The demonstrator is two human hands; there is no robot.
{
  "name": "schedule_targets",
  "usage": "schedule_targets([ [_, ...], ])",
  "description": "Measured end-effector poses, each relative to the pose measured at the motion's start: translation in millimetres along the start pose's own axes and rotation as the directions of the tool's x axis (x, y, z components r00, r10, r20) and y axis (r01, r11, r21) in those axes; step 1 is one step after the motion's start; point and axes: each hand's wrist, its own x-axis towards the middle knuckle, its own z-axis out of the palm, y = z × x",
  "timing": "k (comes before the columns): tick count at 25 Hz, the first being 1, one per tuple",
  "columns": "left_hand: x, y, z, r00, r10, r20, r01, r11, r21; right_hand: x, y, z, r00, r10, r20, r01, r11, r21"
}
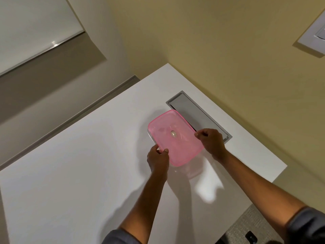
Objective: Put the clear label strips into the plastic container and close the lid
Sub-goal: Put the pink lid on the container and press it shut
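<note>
While the left hand (157, 159) and right hand (210, 141) pinch opposite edges of the translucent pink rectangular lid (174, 138) over the clear plastic container (193, 171) at frame centre, closing is underway; pressing the rim down evenly probably follows, strips unseen.

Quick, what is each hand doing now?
Left hand: grip closed on the near edge of the pink lid.
Right hand: grip closed on the lid's far edge.

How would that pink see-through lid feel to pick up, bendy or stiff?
The translucent pink plastic lid looks thin, so probably light and slightly flexible. Its glossy surface may be slippery. The left hand and right hand pinch opposite edges, suggesting it needs steadying.
</note>
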Motion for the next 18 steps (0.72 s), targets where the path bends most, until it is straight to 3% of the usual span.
schedule_targets([
  [4, 7, -10, -2, 1.0, 0.005, -0.012, -0.005, 1.0, 0.021, 8, 3, 12, 0.999, -0.036, 0.023, 0.038, 0.995, -0.089],
  [18, 22, -29, -4, 0.999, -0.046, -0.01, 0.046, 0.999, -0.017, 7, 7, 21, 0.997, -0.07, 0.026, 0.073, 0.99, -0.12],
])
